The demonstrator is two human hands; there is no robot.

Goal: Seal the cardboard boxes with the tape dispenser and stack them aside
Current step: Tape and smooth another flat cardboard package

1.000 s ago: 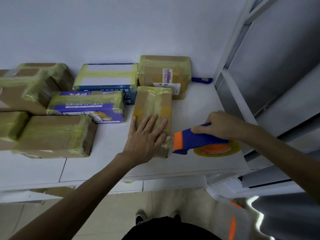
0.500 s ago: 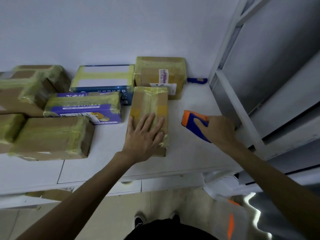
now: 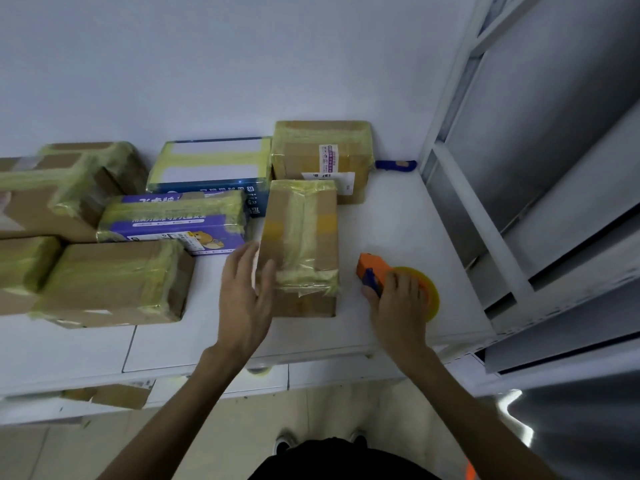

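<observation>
Two hands by the taped box (image 3: 299, 237): left hand (image 3: 244, 303) loose, fingers apart, at its near-left edge; right hand (image 3: 398, 303) wrapped round the tape dispenser (image 3: 372, 268) just right of it.

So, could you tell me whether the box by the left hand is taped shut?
Shut: the box has yellowish tape along its top and across its near end.
</observation>
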